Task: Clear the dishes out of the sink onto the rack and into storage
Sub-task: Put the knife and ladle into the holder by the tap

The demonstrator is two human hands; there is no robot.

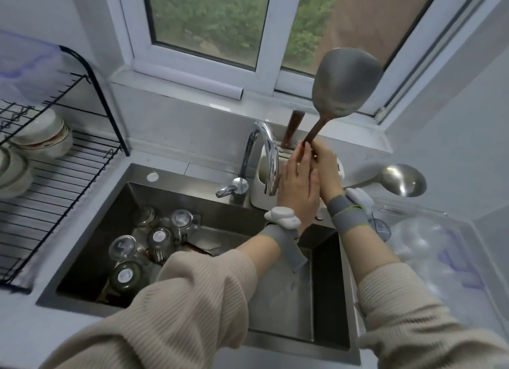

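1. Nearest me, along the bottom of the frame, my two sleeves reach up over the sink (289, 338). Glass jars (154, 242) lie clustered in its left half, lower left of centre, well below and left of my hands. They are not yet cleared.

2. At mid-frame, right of centre, my hands meet around one thing. My left hand (298, 187) lies flat-fingered against the handle, its back toward me, fingers pointing up. My right hand (326, 166) sits just behind and right of it, fingers curled round the wooden handle.

3. The spatula (345, 83) stands nearly upright from that grip. Its long axis runs from my hands up and slightly right, the broad metal blade in the upper right of the frame, in front of the window. The handle end is down, inside my hands.

4. The white holder (261, 187) stands just left of and below my hands, beside the tap (265, 145), with another wooden handle rising from it. I judge that this is where the spatula goes: handle first, straight down and a little left, so the right hand does the lowering.

5. A ladle (399, 178) lies on the counter to the right of my hands.

6. Farthest left, the rack (91, 159) holds stacked bowls (41, 137), well apart from my grip.
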